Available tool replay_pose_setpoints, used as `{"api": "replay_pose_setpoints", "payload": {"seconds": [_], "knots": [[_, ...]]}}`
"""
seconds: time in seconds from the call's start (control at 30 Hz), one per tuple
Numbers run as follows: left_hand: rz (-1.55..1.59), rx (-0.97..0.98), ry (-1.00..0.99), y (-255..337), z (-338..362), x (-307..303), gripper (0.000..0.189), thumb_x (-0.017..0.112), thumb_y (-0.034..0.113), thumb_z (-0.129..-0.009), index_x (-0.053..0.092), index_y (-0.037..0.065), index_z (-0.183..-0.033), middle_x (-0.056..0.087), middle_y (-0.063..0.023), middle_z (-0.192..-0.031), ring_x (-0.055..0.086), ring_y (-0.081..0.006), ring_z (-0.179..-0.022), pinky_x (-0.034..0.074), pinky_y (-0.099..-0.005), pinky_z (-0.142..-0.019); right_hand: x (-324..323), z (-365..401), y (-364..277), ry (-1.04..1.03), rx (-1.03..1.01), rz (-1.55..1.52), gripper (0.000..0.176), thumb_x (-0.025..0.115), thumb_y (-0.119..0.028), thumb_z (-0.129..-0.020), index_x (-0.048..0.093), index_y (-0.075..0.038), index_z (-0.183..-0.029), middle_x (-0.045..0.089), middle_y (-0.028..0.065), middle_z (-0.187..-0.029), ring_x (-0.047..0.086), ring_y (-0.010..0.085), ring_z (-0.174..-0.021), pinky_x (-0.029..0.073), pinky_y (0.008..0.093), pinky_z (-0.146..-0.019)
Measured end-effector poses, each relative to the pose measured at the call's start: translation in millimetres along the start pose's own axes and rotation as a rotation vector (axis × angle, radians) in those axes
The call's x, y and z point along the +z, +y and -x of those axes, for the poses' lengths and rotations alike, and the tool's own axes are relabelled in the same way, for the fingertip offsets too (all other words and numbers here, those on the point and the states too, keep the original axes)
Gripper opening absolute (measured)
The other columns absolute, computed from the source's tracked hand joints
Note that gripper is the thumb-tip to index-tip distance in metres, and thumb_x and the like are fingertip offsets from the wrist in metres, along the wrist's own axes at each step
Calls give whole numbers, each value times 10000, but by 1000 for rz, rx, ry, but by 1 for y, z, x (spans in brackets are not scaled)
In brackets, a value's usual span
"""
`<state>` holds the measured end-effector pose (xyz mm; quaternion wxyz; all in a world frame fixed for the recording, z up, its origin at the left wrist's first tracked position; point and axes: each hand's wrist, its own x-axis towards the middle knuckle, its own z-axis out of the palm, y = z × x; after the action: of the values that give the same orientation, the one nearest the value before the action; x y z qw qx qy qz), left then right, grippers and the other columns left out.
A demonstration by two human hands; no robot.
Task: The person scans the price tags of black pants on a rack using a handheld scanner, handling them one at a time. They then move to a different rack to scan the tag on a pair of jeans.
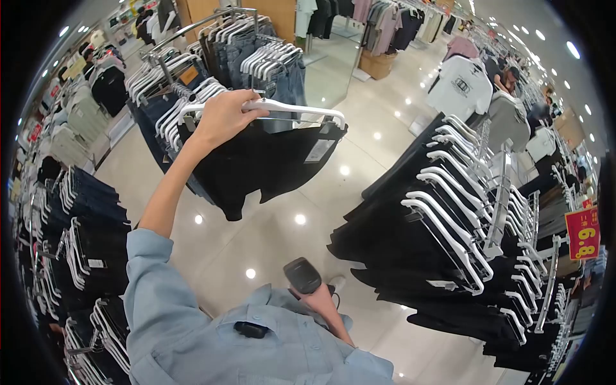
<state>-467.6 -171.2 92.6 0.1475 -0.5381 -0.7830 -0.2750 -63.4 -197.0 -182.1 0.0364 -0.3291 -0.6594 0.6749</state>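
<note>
At arm's length above the shop floor, head view: left hand closed around a white hanger carrying black shorts, well apart from the garment rack. Right hand, near the chest, grips a black scanner.

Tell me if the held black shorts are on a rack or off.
Off. The left hand holds the white hanger aloft, and the black shorts hang free over the floor.
</note>
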Motion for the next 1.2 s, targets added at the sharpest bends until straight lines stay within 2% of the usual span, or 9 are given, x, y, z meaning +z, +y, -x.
{"api": "replay_pose_setpoints", "payload": {"seconds": [0.17,0.2,0.23,0.3,0.37,0.43,0.7,0.9,1.2], "knots": [[-44,26,47,-16,29,-43,316,819,325,-840,770,67,-1018,738,-117,-838,711,-291,-746,530,-385,-667,11,-12,-23,202,-137,-109,332,835,-176,-856,705,-16,-1116,729,40,-972,665,146,-889,539,334,-815],[-50,14,35,-18,35,-50,311,820,324,-840,769,69,-1011,736,-109,-834,708,-290,-734,526,-384,-659,12,-16,-26,244,-185,-99,269,823,-152,-866,700,-21,-1066,691,7,-864,625,121,-756,522,316,-702],[-54,4,20,-20,41,-55,306,820,323,-840,768,71,-1005,734,-101,-829,704,-288,-721,523,-384,-651,12,-20,-27,233,-186,-97,269,823,-152,-866,700,-21,-1066,691,7,-864,625,121,-756,522,316,-702],[-39,15,51,-23,53,-64,301,821,319,-841,759,69,-998,729,-100,-804,702,-280,-702,521,-377,-642,7,-27,-33,259,-165,-131,295,841,-141,-862,707,8,-1079,750,66,-984,679,135,-908,535,315,-840],[-109,45,112,-28,63,-72,353,853,306,-826,744,36,-1026,720,-121,-807,682,-258,-639,525,-341,-607,5,-30,-43,287,-159,-90,263,832,-133,-870,703,5,-1053,740,61,-960,677,143,-886,535,315,-828],[-122,39,137,-33,71,-78,347,852,305,-830,739,36,-1018,718,-121,-799,672,-252,-622,518,-337,-595,3,-32,-56,304,-282,-70,235,822,-121,-877,699,3,-1035,730,61,-948,672,151,-858,536,322,-802],[-111,-82,127,-40,98,-92,313,849,272,-839,719,23,-976,710,-121,-776,642,-225,-580,498,-327,-570,8,-35,-70,278,-230,-121,226,814,-122,-885,692,7,-1025,721,63,-936,654,146,-842,529,323,-778],[-93,-131,100,-38,110,-91,329,855,251,-831,721,-3,-992,718,-126,-794,648,-211,-585,498,-318,-566,9,-28,-81,311,-163,-24,241,811,-163,-897,694,2,-1029,723,64,-940,655,149,-857,527,326,-790],[-58,-12,125,-39,117,-84,348,873,244,-805,733,-17,-987,746,-139,-871,679,-237,-603,538,-321,-579,10,-30,-69,278,-198,-52,213,795,-144,-907,696,4,-1023,722,62,-940,650,143,-840,526,324,-778]]}}
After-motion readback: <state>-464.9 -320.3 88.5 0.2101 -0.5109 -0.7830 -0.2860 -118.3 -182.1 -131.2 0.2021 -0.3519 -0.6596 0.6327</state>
